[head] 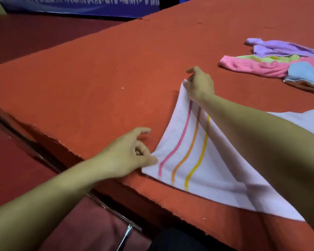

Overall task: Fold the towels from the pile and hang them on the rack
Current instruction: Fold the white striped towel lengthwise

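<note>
A white towel [216, 171] with pink, orange and yellow stripes lies on the red-covered table [116, 78], near its front edge. My left hand [129, 153] pinches the towel's near left corner between thumb and fingers. My right hand [199, 84] pinches the far left corner and lifts it off the table, so the left edge slopes up. My right forearm crosses over the towel and hides part of it. A pile of towels [279, 60] in purple, pink, green and blue lies at the far right.
A metal rack bar [114, 212] runs below the table's front edge at the lower left. A blue banner [80, 6] stands at the back. Dark red floor [25, 37] lies to the left.
</note>
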`<control>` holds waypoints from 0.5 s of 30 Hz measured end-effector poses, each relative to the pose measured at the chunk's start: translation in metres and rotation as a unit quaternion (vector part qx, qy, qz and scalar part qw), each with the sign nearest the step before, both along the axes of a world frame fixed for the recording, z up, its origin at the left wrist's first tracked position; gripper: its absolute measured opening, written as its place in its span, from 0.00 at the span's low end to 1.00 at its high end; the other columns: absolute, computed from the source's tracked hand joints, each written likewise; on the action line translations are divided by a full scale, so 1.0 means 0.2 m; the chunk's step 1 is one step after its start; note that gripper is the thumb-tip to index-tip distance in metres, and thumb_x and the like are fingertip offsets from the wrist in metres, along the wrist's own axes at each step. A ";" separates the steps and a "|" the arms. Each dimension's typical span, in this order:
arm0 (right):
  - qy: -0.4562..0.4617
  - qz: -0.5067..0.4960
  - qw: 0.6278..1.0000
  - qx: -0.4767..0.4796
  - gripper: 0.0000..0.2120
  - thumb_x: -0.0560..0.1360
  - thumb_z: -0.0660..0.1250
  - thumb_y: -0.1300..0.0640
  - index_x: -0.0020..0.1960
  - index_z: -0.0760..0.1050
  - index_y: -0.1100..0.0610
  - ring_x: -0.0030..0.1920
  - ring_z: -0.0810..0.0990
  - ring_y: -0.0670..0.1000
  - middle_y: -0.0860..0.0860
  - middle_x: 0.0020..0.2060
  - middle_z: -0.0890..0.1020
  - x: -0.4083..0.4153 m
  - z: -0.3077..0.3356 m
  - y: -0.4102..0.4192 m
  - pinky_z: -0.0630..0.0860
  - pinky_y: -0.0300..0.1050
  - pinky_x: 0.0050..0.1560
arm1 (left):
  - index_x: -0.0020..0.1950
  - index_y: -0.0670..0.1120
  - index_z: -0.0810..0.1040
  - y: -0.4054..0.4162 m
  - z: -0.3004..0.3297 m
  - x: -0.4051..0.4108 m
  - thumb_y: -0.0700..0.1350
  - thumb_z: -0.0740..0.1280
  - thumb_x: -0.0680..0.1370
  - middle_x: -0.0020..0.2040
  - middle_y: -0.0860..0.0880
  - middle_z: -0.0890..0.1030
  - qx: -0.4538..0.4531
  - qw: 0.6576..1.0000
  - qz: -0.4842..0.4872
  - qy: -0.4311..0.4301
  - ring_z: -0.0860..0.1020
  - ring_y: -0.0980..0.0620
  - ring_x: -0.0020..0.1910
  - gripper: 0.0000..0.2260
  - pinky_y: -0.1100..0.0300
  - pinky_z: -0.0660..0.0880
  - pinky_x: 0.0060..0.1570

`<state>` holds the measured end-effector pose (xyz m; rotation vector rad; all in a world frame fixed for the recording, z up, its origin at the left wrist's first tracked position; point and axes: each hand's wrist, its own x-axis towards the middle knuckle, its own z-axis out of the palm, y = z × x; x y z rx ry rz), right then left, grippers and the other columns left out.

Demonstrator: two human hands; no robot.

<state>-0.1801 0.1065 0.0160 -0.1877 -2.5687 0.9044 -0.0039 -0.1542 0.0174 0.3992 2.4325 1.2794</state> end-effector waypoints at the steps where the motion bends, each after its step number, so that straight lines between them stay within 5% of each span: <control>1: 0.004 0.001 1.000 -0.002 0.17 0.76 0.66 0.54 0.64 0.73 0.50 0.59 0.77 0.57 0.52 0.54 0.83 -0.03 0.03 -0.02 0.72 0.47 0.58 | 0.72 0.53 0.64 -0.05 0.02 -0.04 0.43 0.78 0.70 0.36 0.52 0.82 -0.008 1.000 0.004 -0.003 0.76 0.53 0.35 0.36 0.55 0.72 0.42; 8: 0.050 0.020 0.998 -0.021 0.15 0.76 0.66 0.55 0.62 0.75 0.51 0.59 0.77 0.56 0.51 0.54 0.83 -0.25 0.17 -0.26 0.72 0.47 0.58 | 0.68 0.49 0.68 -0.35 0.12 -0.24 0.38 0.77 0.71 0.33 0.52 0.80 -0.014 0.998 0.063 -0.011 0.74 0.57 0.32 0.29 0.66 0.70 0.36; 11: -0.011 0.056 0.998 0.011 0.18 0.75 0.68 0.55 0.65 0.74 0.51 0.60 0.78 0.56 0.51 0.54 0.83 -0.31 0.09 -0.32 0.73 0.47 0.59 | 0.68 0.48 0.68 -0.37 0.07 -0.27 0.38 0.77 0.70 0.33 0.51 0.82 -0.044 0.997 0.065 -0.013 0.76 0.59 0.31 0.30 0.68 0.71 0.35; 15: -0.076 0.111 0.990 0.043 0.27 0.73 0.72 0.56 0.70 0.70 0.55 0.63 0.77 0.56 0.53 0.62 0.80 -0.25 -0.06 -0.29 0.70 0.46 0.62 | 0.64 0.55 0.72 -0.35 -0.04 -0.28 0.60 0.77 0.64 0.39 0.55 0.82 -0.136 0.988 0.060 0.031 0.75 0.60 0.34 0.32 0.62 0.73 0.42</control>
